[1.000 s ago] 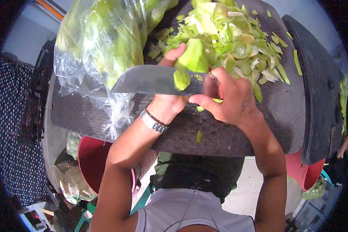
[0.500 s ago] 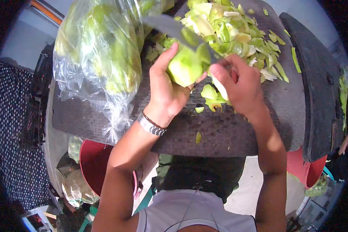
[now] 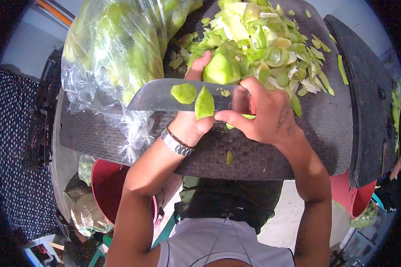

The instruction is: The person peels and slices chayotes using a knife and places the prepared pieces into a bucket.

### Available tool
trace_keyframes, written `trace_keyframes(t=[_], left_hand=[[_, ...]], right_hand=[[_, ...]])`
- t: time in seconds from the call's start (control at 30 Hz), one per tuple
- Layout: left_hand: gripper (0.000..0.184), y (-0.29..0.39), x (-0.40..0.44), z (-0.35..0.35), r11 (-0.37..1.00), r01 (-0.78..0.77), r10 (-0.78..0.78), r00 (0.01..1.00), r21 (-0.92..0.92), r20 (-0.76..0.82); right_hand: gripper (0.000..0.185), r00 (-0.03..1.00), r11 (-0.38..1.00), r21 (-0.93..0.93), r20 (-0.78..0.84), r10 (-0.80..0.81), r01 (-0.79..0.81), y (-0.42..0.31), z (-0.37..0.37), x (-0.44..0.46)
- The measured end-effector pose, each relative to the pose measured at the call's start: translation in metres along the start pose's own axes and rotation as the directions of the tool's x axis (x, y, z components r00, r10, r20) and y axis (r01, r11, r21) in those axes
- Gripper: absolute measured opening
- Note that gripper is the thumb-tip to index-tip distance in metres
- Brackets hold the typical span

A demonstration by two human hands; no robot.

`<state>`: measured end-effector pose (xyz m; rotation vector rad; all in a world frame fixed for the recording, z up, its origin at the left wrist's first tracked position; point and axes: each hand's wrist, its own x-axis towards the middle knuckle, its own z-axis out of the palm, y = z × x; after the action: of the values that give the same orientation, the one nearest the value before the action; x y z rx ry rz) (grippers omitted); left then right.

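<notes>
My left hand (image 3: 192,121) is wrapped round a partly peeled green fruit (image 3: 223,67), its kind not certain, above the table. Its thumb shows beside the fruit, while the knife blade covers most of the other fingers. My right hand (image 3: 269,111) is closed on a wide-bladed knife (image 3: 153,99), with the handle mostly hidden in the fist. The blade lies across in front of the left hand, flat side up, its tip to the left. Two green slices (image 3: 183,93) cling to the blade. Behind the fruit rises a heap of green peelings (image 3: 272,44).
A clear plastic bag (image 3: 116,62) of green fruit, knotted at its near end, lies on the dark woven-top table (image 3: 258,160). A black board-like panel (image 3: 365,107) stands along the right edge. Red tubs (image 3: 103,189) sit below on both sides.
The knife has come down and toward me from above the fruit, its blade now across the left hand. Slices show on its flat side. My right hand has turned over.
</notes>
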<state>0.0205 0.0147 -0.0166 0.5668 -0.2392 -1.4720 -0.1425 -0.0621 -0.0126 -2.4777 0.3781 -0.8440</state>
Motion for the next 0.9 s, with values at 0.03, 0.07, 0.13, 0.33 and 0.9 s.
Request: trace_keyframes(t=[0.03,0.07,0.13,0.33,0.9], left_hand=[[0.052,0.000,0.000,-0.001,1.000,-0.006,0.006,1.000,0.014,-0.007],[0.052,0.000,0.001,-0.002,1.000,-0.010,0.011,1.000,0.029,-0.014],[0.050,0.000,0.001,-0.002,0.999,-0.026,0.028,0.998,0.048,-0.055],[0.042,-0.006,0.002,-0.012,0.960,-0.258,0.277,0.931,0.107,-0.239],[0.045,0.001,0.004,0.002,0.986,-0.104,0.119,0.986,0.127,-0.117]], right_hand=[[0.052,1.000,1.000,-0.011,-0.001,0.000,0.000,0.000,0.000,0.000],[0.052,1.000,1.000,-0.021,-0.003,0.001,-0.001,0.001,0.001,-0.001],[0.054,1.000,0.998,-0.062,-0.003,0.011,-0.011,0.003,0.001,-0.001],[0.054,0.976,0.975,-0.099,-0.113,0.189,-0.200,0.018,-0.008,0.007],[0.055,0.996,0.995,-0.033,-0.007,0.091,-0.091,0.001,-0.015,0.006]])
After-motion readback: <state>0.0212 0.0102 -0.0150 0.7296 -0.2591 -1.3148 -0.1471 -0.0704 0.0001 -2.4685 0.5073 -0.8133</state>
